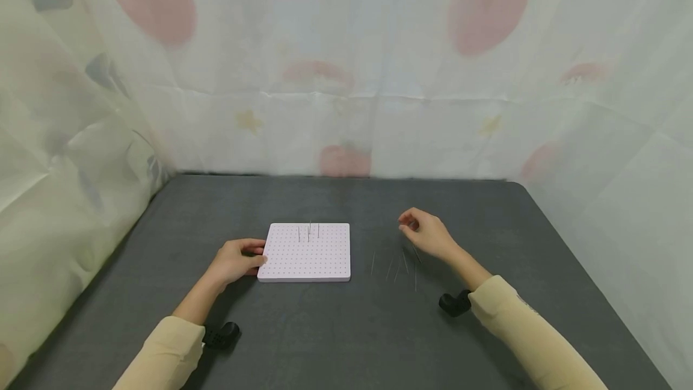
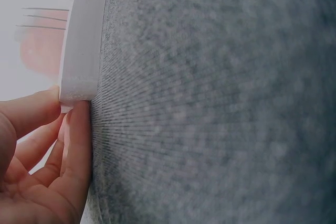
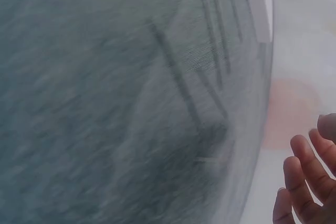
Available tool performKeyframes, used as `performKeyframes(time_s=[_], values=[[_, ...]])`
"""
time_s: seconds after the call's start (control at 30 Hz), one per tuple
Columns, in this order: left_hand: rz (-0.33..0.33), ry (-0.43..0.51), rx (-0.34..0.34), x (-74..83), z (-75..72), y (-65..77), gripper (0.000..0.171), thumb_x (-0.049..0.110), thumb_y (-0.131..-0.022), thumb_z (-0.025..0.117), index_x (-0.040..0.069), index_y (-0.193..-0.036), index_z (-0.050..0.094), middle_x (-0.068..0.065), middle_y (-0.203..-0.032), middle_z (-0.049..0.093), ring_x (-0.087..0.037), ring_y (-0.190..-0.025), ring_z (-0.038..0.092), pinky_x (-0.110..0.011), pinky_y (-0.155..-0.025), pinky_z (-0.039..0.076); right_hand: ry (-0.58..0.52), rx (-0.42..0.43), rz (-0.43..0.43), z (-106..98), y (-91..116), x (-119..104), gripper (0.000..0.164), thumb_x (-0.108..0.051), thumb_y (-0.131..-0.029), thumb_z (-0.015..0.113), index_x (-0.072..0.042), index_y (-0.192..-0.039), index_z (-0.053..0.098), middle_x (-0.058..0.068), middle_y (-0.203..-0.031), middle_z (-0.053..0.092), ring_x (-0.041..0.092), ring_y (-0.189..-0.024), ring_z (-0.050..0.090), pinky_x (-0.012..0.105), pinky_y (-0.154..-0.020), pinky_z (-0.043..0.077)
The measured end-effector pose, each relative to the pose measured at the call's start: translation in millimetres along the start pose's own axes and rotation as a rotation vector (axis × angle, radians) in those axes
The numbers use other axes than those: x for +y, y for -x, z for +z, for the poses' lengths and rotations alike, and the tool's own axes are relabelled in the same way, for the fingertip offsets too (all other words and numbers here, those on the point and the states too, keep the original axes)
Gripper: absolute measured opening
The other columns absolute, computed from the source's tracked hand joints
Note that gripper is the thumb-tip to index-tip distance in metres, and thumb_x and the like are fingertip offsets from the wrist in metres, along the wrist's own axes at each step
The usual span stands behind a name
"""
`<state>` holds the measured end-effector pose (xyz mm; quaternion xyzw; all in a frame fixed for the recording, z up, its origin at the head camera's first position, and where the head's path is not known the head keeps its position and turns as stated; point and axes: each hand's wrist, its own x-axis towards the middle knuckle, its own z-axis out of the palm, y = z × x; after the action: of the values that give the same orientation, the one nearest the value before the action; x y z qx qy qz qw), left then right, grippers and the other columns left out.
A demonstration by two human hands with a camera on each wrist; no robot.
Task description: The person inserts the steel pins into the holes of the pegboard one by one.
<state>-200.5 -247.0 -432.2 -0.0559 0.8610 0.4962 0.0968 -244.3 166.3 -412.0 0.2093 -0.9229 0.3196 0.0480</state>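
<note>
A white board with a grid of small holes [image 1: 308, 260] lies flat on the dark table, with several thin metal pins [image 1: 308, 233] standing upright near its far edge. My left hand [image 1: 236, 260] holds the board's left edge. Its thumb [image 2: 39, 109] rests on the top rim while the fingers [image 2: 79, 140] lie low against the side. Over the table to the right of the board hovers my right hand [image 1: 428, 235], fingers loosely bent and nothing visible between them. Several loose pins [image 1: 405, 261] lie scattered just below and left of it.
The dark grey table [image 1: 325, 336] ends at a patterned curtain [image 1: 346, 131] behind it, and more curtain [image 1: 70, 197] hangs along the left side. A black wrist device [image 1: 455, 304] sits at the right cuff, another black device [image 1: 222, 336] at the left.
</note>
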Motion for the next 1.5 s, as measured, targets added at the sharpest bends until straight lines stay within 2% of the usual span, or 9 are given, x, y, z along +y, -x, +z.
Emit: performKeyframes(time_s=[0.4, 0.7, 0.93, 1.2, 1.5], values=[[-0.001, 0.011, 0.003, -1.4, 0.1, 1.9, 0.045, 0.004, -0.083, 0.065, -0.005, -0.125, 0.052, -0.019, -0.11, 0.057, -0.017, -0.081, 0.062, -0.032, -0.067, 0.056, 0.045, -0.001, 0.065, 0, 20, 21, 0.017, -0.015, -0.089, 0.06, -0.005, -0.103, 0.062, 0.004, -0.091, 0.064, 0.016, -0.077, 0.057, 0.03, -0.064, 0.047], [-0.007, 0.012, 0.003, -2.8, 0.0, 1.6, 0.046, 0.005, -0.083, 0.065, -0.004, -0.125, 0.052, -0.019, -0.11, 0.057, -0.017, -0.083, 0.062, -0.031, -0.067, 0.056, 0.065, -0.075, 0.143, 6, 27, 24, 0.014, -0.016, -0.087, 0.061, -0.007, -0.097, 0.062, -0.001, -0.08, 0.058, 0.011, -0.064, 0.047, 0.027, -0.057, 0.039], [0.001, 0.001, 0.005, -3.3, 0.4, 0.7, 0.045, 0.004, -0.082, 0.066, -0.004, -0.125, 0.052, -0.019, -0.111, 0.057, -0.017, -0.083, 0.063, -0.032, -0.067, 0.056, 0.097, -0.083, 0.176, 12, 29, 23, 0.013, -0.018, -0.085, 0.065, -0.009, -0.094, 0.063, -0.002, -0.079, 0.055, 0.011, -0.066, 0.047, 0.028, -0.059, 0.041], [-0.006, 0.0, 0.008, -1.4, 0.1, -0.8, 0.045, 0.004, -0.082, 0.066, -0.003, -0.125, 0.052, -0.019, -0.111, 0.057, -0.017, -0.084, 0.062, -0.031, -0.067, 0.056, 0.11, -0.088, 0.192, 11, 28, 23, 0.012, -0.016, -0.084, 0.066, -0.008, -0.092, 0.062, 0.0, -0.077, 0.053, 0.012, -0.065, 0.046, 0.028, -0.058, 0.039], [0.001, -0.007, 0.006, -0.9, 0.1, -0.6, 0.045, 0.005, -0.083, 0.066, -0.003, -0.125, 0.052, -0.018, -0.11, 0.058, -0.017, -0.084, 0.062, -0.032, -0.067, 0.056, 0.113, -0.099, 0.172, 10, 28, 25, 0.012, -0.013, -0.084, 0.066, -0.008, -0.093, 0.061, 0.0, -0.077, 0.052, 0.013, -0.066, 0.045, 0.029, -0.057, 0.038]])
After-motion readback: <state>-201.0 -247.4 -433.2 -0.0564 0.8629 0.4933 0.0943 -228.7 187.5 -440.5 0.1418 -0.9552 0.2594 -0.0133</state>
